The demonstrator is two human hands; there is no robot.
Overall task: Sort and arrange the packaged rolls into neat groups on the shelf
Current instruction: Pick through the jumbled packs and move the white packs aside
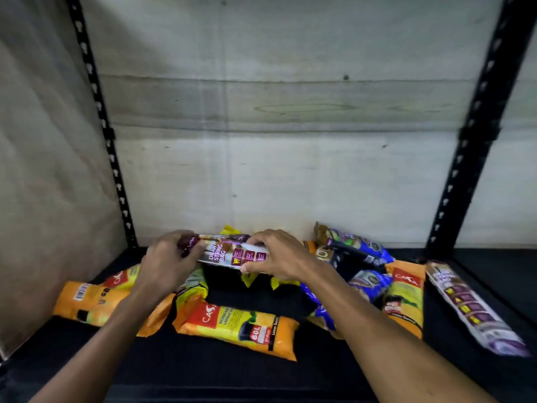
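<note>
Head cam shows the person holding a purple-and-white drawstring-bag roll (232, 253) with both hands near the back of the black shelf (226, 370). The left hand (168, 261) grips the roll's left end, and the right hand (276, 255) is wrapped over the right end with the thumb underneath. The roll sits roughly level, lifted just above a loose heap of yellow packs.

Everything else is pretty scattered. One orange roll (93, 301) lies at the left, partly under the left forearm, and another orange roll (238, 330) lies front and centre. A blue pile (357, 251) is tumbled to the right of the hands, with one more orange pack (404, 298) beside it. A second purple-and-white roll (473, 306) lies on its own at the far right, angled toward the front.

Best guess at the step: pick a home for the purple group. Since its twin is already over on the right, carrying this one across and laying it parallel and touching that one looks sensible. Keeping both hands on the ends makes sense, since these soft packs sag and twist if held from one side. It should go over the blue pile, not be dragged through it, and get set down flat, label up, ends lined up with its mate.
</note>
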